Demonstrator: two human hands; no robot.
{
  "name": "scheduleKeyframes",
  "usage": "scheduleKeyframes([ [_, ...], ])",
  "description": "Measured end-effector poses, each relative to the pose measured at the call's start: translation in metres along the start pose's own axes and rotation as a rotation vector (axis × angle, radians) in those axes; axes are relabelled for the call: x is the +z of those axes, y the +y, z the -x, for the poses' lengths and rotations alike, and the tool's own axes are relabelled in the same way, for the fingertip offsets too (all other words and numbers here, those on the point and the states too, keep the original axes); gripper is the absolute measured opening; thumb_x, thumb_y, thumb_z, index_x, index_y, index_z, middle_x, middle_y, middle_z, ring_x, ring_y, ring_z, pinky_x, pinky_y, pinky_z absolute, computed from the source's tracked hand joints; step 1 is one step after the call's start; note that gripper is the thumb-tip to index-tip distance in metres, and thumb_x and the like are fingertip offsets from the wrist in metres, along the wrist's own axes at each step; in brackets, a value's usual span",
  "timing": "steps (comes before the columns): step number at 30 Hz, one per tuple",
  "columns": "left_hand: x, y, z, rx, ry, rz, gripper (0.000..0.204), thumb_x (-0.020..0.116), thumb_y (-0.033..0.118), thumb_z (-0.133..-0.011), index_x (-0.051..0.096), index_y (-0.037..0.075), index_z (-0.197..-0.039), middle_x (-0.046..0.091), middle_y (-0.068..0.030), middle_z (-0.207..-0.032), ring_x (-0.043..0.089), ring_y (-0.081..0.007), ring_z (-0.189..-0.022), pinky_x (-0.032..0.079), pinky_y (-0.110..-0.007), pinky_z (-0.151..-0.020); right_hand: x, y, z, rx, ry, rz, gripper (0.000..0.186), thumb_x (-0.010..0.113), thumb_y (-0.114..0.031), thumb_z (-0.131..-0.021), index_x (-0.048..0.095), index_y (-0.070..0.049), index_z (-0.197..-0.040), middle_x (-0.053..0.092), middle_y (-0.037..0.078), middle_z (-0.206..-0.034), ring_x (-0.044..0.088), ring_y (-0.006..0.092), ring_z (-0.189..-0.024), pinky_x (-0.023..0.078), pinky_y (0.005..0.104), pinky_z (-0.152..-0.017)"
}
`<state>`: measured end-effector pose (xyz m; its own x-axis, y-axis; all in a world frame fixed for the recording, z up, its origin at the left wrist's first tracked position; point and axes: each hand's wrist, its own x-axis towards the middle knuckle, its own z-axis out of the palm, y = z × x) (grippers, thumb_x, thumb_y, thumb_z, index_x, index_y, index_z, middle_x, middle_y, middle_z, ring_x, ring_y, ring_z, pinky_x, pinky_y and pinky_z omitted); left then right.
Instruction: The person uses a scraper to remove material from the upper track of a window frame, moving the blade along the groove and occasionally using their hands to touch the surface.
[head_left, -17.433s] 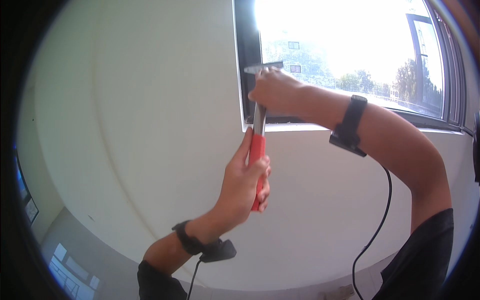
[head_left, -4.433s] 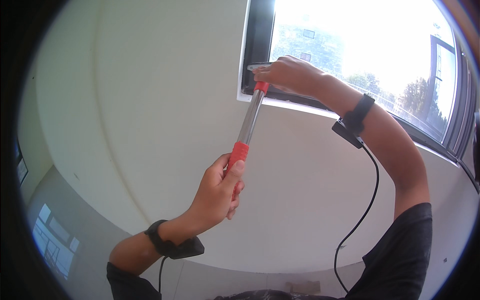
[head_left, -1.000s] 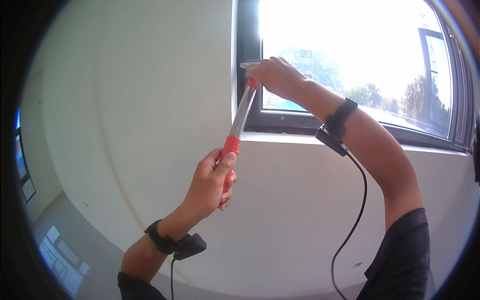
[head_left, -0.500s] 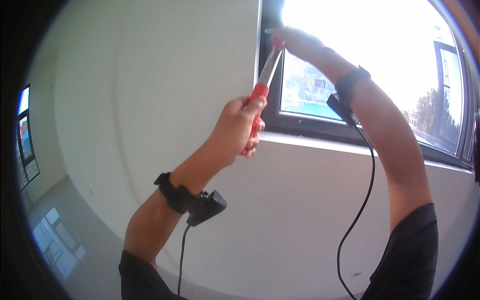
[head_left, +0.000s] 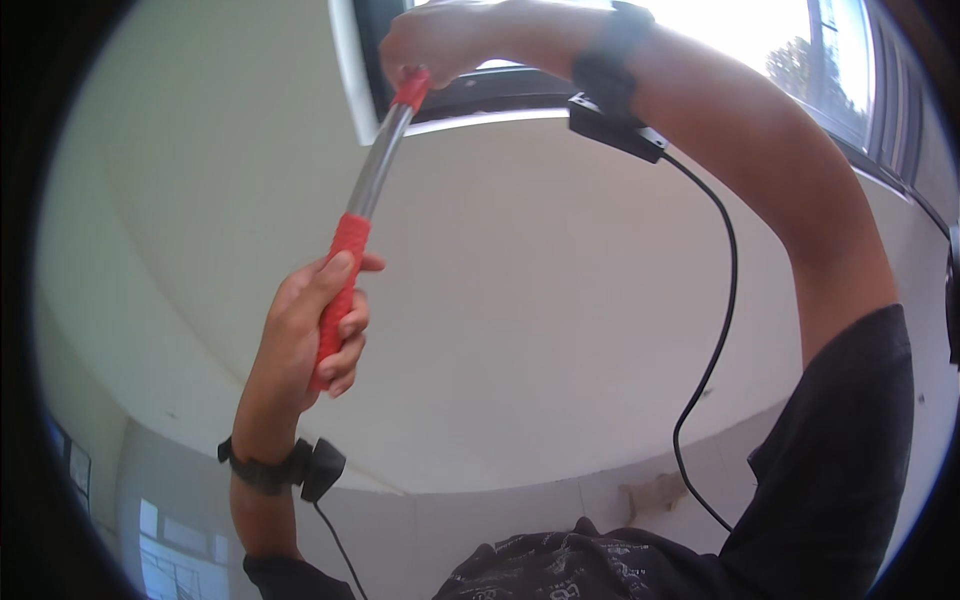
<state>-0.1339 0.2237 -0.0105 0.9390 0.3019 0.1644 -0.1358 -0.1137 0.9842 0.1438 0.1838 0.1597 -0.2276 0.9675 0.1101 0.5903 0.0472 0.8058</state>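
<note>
A metal pole (head_left: 378,170) with a red textured grip slants upward in front of a pale wall. My left hand (head_left: 300,310) is closed around the red grip, its thumb lying along it and its index finger partly off. Higher up, my right hand (head_left: 435,42) is closed around the pole's upper end at a red collar (head_left: 411,88). What lies above the collar is hidden behind that hand, so the tool's head does not show. The right hand is in front of the lower left corner of a dark window frame (head_left: 500,95).
Black devices are strapped to both wrists, and a black cable (head_left: 733,240) hangs from the right one. The pale wall (head_left: 540,280) curves across the view. A glossy floor (head_left: 470,515) runs below, with a beige object (head_left: 655,497) lying on it near the wall.
The view has tipped downward, so the window sits higher and more floor shows. Both hands and the pole appear farther left in the picture. Both hands keep hold of the pole.
</note>
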Motion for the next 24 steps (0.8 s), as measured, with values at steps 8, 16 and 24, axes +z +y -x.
scheduleKeyframes([
  [8,0.029,-0.054,-0.013,0.068,-0.199,0.082,0.034,0.048,0.027,-0.099,0.050,-0.004,-0.114,0.044,0.0010,-0.058,0.036,-0.0057,-0.032,0.033,-0.022,-0.029,-0.018,-0.077,0.130,0.294,0.382,0.072,0.003,0.066,-0.014,-0.075,0.063,-0.014,-0.076,0.060,0.003,-0.072,0.063,0.0209,-0.074,0.049,0.0331,-0.062],
  [16,0.121,-0.221,-0.020,-0.219,-0.853,-0.313,0.020,0.061,0.020,-0.093,0.058,0.007,-0.108,0.052,-0.0009,-0.063,0.049,-0.0070,-0.043,0.040,-0.024,-0.038,0.037,-0.362,0.344,1.002,-0.044,0.015,0.013,0.063,-0.014,-0.074,0.062,-0.005,-0.084,0.064,0.008,-0.094,0.059,0.0231,-0.089,0.047,0.0369,-0.082],
  [24,0.256,-0.423,0.097,0.166,-1.771,-0.290,0.033,0.062,0.032,-0.093,0.061,0.008,-0.115,0.064,-0.0193,-0.103,0.063,-0.0313,-0.092,0.048,-0.047,-0.079,-0.036,-0.750,0.421,1.705,-0.976,-0.707,0.016,0.068,-0.022,-0.076,0.068,-0.013,-0.089,0.064,0.007,-0.093,0.056,0.0276,-0.103,0.040,0.0444,-0.099],
])
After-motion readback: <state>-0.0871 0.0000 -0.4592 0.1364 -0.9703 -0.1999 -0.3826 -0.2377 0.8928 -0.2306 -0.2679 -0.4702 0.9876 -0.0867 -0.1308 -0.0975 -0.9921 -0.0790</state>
